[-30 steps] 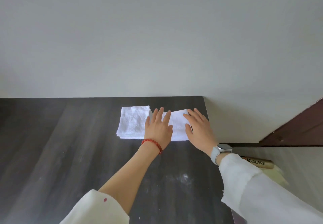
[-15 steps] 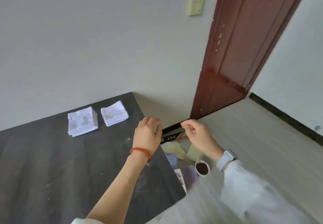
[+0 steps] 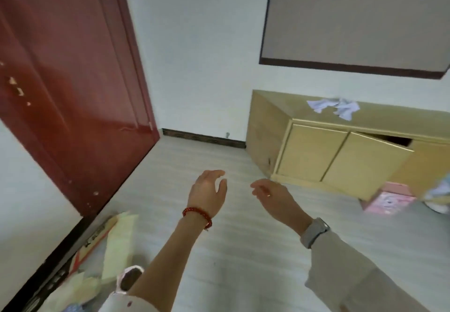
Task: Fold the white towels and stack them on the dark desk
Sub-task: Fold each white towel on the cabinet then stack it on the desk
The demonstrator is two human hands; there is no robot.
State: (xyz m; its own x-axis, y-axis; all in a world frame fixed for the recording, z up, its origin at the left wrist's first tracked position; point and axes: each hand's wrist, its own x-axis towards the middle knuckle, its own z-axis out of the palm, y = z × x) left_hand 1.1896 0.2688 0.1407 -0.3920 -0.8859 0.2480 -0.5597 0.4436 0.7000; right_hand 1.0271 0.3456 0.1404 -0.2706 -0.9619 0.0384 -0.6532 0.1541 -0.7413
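Both hands hang empty over the floor, left grip (image 3: pixel 207 193) spread, right grip (image 3: pixel 272 197) loosely curled. The loose towels (image 3: pixel 333 107) lie crumpled on the cabinet (image 3: pixel 316 155), ahead and to the right, well apart from both; the right hand is nearer.

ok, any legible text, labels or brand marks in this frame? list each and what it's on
Nothing can be read for certain.
Flat cardboard piece by the red door: dark printed marks, motion-blurred, unreadable.
Pink box beside the wooden cabinet: a printed picture, no legible words.
Watch on the right hand's wrist: face not showing.
Left hand: red bead bracelet only, no text.
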